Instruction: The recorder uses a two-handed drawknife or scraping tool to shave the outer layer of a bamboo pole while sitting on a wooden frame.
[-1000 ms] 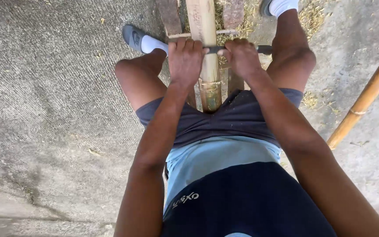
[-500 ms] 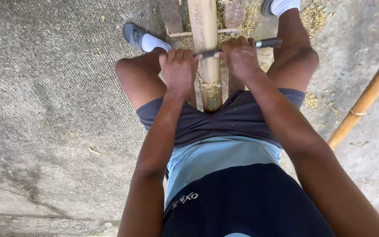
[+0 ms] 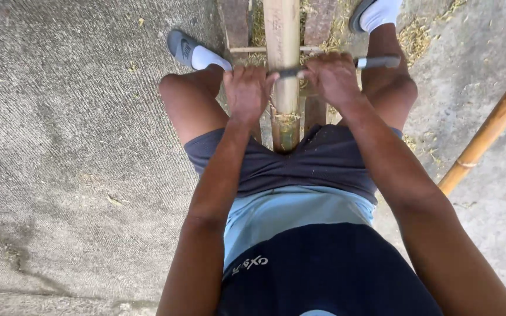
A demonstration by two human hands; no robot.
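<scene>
I sit astride a pale bamboo pole (image 3: 281,41) that runs away from me between my knees. A dark metal blade tool (image 3: 376,61) lies crosswise over the pole. My left hand (image 3: 247,90) is closed on its left end, just left of the pole. My right hand (image 3: 332,79) grips it to the right of the pole, and the grey end sticks out past that hand. The pole's near cut end (image 3: 287,131) shows green-yellow at my shorts.
Two brick-like blocks (image 3: 236,23) flank the pole at the top. A second bamboo pole (image 3: 490,131) slants across the concrete on the right. Shavings (image 3: 417,38) lie scattered near my right foot. My feet wear white socks and grey slides (image 3: 181,47).
Both hands and the blade tool have slid along the pole toward my body. The grip of each hand is unchanged.
</scene>
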